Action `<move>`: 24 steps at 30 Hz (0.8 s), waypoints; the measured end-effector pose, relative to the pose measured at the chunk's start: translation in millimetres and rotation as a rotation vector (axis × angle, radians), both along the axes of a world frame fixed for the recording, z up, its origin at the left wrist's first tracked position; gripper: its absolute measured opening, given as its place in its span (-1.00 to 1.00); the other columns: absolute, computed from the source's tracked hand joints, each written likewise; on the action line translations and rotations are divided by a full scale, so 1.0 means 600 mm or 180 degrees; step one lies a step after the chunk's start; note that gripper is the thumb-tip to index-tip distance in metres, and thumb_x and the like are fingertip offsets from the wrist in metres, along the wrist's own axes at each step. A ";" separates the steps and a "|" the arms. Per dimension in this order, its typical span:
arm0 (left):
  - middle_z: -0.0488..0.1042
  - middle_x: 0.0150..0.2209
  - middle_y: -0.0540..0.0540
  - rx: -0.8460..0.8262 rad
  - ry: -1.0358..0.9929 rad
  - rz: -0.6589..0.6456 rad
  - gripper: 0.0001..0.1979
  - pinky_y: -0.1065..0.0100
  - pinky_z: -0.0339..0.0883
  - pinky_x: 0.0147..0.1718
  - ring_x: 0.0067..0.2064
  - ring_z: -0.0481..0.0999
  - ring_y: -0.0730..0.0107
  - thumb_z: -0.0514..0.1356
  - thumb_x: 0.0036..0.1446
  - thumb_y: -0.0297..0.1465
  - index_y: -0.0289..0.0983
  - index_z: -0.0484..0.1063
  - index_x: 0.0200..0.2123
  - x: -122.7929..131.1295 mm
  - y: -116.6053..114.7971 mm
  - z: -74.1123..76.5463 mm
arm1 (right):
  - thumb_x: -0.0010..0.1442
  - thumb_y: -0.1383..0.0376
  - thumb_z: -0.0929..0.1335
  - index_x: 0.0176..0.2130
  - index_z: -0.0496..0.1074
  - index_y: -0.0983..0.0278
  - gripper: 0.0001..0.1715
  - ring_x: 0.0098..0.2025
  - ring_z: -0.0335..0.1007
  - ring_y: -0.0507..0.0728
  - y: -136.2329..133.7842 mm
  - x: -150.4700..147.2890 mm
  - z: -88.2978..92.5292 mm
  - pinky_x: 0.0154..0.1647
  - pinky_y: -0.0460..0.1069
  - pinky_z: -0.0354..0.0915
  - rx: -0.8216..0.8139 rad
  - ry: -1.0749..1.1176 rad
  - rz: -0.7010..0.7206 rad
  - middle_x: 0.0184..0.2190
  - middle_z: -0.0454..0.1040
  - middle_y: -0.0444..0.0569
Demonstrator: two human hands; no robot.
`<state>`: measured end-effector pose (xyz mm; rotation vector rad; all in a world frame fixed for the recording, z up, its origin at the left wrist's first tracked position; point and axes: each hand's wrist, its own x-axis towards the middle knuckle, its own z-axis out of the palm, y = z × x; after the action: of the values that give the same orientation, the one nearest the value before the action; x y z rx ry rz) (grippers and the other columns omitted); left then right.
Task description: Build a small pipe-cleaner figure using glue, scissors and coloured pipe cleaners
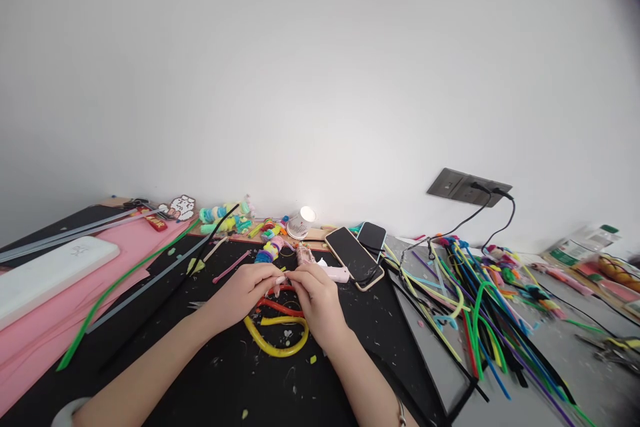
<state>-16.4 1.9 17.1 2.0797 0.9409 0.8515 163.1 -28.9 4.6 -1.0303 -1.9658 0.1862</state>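
Note:
My left hand (255, 283) and my right hand (317, 297) meet fingertip to fingertip over a black mat (215, 373). Both are closed in a pinch. What sits between the fingertips is small and pale and mostly hidden. Right under the hands lie a yellow curved loop (277, 351) and a red curved piece (280, 307), which look like tool handles. Silver metal tips (197, 305) poke out by my left wrist. Just beyond the fingers stands a bundle of blue, yellow and purple fuzzy coils (270, 249), and a pink-and-white stick-like object (336, 273) lies beside my right hand.
Two phones (353, 257) (372, 235) lie behind my right hand, near a lit white cup-shaped lamp (301, 223). Many coloured pipe cleaners (493, 320) spread over the grey surface at right. Pink sheets (135, 247) and a white box (60, 277) are at left. Cables run to a wall socket (467, 187).

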 end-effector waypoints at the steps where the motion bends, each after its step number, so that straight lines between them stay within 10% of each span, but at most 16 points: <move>1: 0.46 -0.50 0.00 0.0010 0.0016 0.0007 -0.66 0.35 0.27 -0.38 -0.43 0.43 0.33 -0.01 0.24 -0.30 -0.21 0.45 -0.49 0.001 -0.001 0.000 | 0.32 0.38 0.20 -0.16 0.50 0.25 -0.71 -0.21 0.42 0.10 0.000 0.000 0.000 -0.16 0.00 0.39 -0.0004 -0.0004 -0.0018 -0.28 0.50 0.03; 6: 0.47 -0.48 -0.01 0.0180 0.0103 0.0243 -0.69 0.35 0.29 -0.38 -0.41 0.44 0.31 0.03 0.23 -0.23 -0.21 0.47 -0.42 -0.004 0.003 -0.004 | 0.30 0.43 0.20 -0.19 0.48 0.25 -0.70 -0.21 0.40 0.10 0.001 0.003 0.002 -0.15 -0.02 0.36 -0.0115 -0.0008 -0.0183 -0.29 0.48 0.01; 13: 0.48 -0.18 -0.17 0.0832 0.0251 0.1570 -0.71 0.11 0.31 -0.08 -0.12 0.47 0.09 0.10 0.15 -0.24 -0.23 0.42 -0.11 -0.025 0.037 -0.038 | 0.21 0.43 0.31 -0.30 0.58 0.23 -0.76 -0.25 0.31 0.14 0.007 0.011 -0.003 -0.23 0.02 0.31 -0.0346 -0.1115 -0.0302 -0.33 0.37 0.00; 24: 0.38 0.00 -0.26 0.0214 0.0623 0.1439 -0.49 0.20 0.41 -0.22 -0.15 0.53 0.07 0.13 0.06 -0.27 -0.24 0.26 0.11 -0.024 0.043 -0.072 | 0.20 0.52 0.25 -0.18 0.57 0.23 -0.62 -0.19 0.30 0.14 0.009 0.021 -0.003 -0.18 0.02 0.31 -0.0340 -0.1213 -0.0102 -0.27 0.34 0.01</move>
<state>-30.8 27.8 -26.0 2.0651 1.5463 0.9219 175.7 -23.7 2.6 -1.2370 -2.2985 0.0812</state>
